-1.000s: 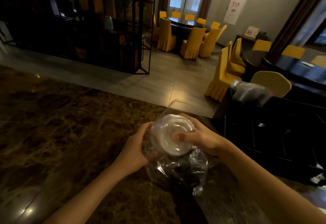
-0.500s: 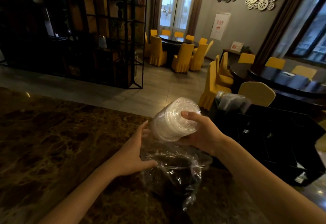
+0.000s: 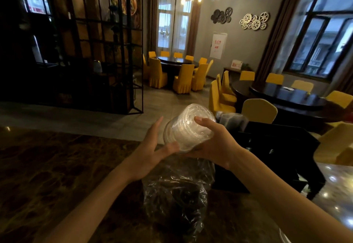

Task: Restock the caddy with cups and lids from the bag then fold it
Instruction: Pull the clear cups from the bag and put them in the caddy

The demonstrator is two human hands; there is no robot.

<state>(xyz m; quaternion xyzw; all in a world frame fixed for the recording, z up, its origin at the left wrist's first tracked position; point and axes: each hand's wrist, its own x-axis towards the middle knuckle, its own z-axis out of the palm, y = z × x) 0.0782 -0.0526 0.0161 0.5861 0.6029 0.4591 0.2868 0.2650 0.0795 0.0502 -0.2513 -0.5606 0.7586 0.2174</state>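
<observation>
Right hand: my right hand (image 3: 210, 143) is wrapped around a stack of clear lids (image 3: 188, 128), thumb pressed over the top side, the other fingers curled underneath, so it is closed firmly on the stack.
Left hand: my left hand (image 3: 150, 147) is spread wide, fingers straight and fanned; only the thumb tip touches the lower rim of the stack, and nothing is gripped in it.
Stack of clear lids: tilted, its far end raised and pointing away from me, held in the air above the bag, clear of the counter.
Bag: the clear plastic bag (image 3: 177, 191) slumps on the counter (image 3: 57, 175) directly below both hands, toward the counter's near edge, crumpled, with dark contents showing through; what they are I cannot tell.
Caddy: the black caddy (image 3: 277, 153) stands at the counter's right end, just beside the bag on its right side; a bundle in clear wrap (image 3: 232, 120) pokes up at its far left corner.
Counter: dark brown marble, glossy, with light spots reflected near its right edge.
Room beyond: yellow chairs (image 3: 183, 78) ring 2 dark round tables, 1 far across the floor, 1 behind the caddy.
Shelving: a black metal shelf frame (image 3: 107, 42) stands past the counter's far edge, on the left.
</observation>
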